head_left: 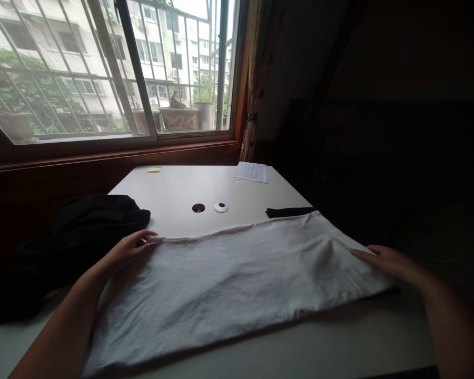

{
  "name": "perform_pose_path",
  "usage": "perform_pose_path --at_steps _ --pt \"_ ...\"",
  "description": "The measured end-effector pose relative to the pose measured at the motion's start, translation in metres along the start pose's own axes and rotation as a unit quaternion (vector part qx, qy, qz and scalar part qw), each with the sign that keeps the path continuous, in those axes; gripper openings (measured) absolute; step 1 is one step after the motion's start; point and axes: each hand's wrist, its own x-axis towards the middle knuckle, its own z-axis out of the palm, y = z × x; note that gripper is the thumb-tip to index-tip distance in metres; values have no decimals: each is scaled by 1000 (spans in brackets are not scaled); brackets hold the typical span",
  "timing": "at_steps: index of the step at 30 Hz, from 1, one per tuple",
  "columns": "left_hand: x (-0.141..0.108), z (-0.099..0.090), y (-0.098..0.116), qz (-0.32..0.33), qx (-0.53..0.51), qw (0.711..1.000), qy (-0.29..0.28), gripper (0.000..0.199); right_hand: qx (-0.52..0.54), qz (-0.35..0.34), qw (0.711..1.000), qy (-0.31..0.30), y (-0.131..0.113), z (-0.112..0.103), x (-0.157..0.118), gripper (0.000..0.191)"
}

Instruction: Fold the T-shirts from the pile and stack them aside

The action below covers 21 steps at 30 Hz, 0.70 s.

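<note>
A folded piece of white cloth (221,284), softly wrinkled, lies lengthwise across the desk in front of me. At its far left corner, my left hand (136,246) pinches the edge between thumb and fingers. My right hand (383,259) is at the cloth's right edge, the thumb on top and another finger just beyond the edge. Its remaining fingers are hidden in shadow. Dark fabric (288,212) peeks out behind the cloth's far right part, and a dark strip shows under its near right corner.
A heap of black fabric (90,226) lies on the left. Farther back on the white desk (174,187) are a round cable hole (198,208), its white cover (220,208), a yellow note (154,169) and a written sheet (252,172). A barred window (174,68) stands behind.
</note>
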Motion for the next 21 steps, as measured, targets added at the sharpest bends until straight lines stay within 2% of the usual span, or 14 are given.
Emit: perform_pose_path --at_steps 3,7,10,12,15,17,21 --pt "-2 0 1 -4 25 1000 2 68 149 41 987 -53 -7 -15 -31 20" --pt "-6 -1 2 11 35 999 9 66 205 41 978 -9 -30 -36 -62 16" --pt "-6 0 1 12 41 999 23 68 210 39 976 40 -49 -47 -73 15" --pt "-5 1 -1 9 45 999 27 69 205 13 976 73 -67 -50 -76 19" --pt "-4 2 -5 11 46 998 29 66 171 -75 976 113 -109 -47 -87 24" --pt "-4 2 -6 14 45 998 30 64 134 -160 969 130 -151 -40 -104 26" --pt "-5 1 -6 20 36 999 28 64 133 -362 911 148 -249 -8 -170 15"
